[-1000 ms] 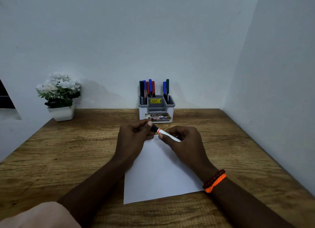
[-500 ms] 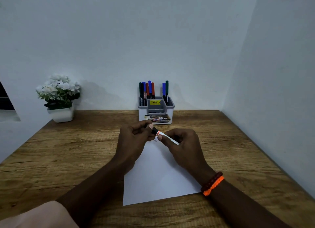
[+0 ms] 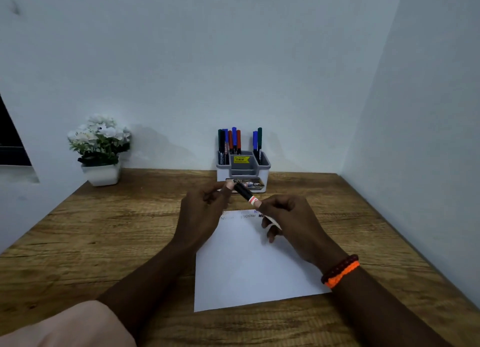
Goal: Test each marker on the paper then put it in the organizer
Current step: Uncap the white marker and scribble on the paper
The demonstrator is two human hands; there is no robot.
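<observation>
Head view: your left hand (image 3: 205,211) pinches the marker's black cap (image 3: 241,190), your right hand (image 3: 291,219) grips its white barrel (image 3: 253,200), above the paper (image 3: 249,263).

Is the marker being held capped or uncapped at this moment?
Cannot tell. The marker is held between the left hand and right hand; its black end looks like a cap, but fingertips hide the far end.

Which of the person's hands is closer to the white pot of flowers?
The left hand. It is in mid-table, with the white flower pot well off to its left by the wall. The right hand lies farther right, across the black-capped marker both hands hold.
</observation>
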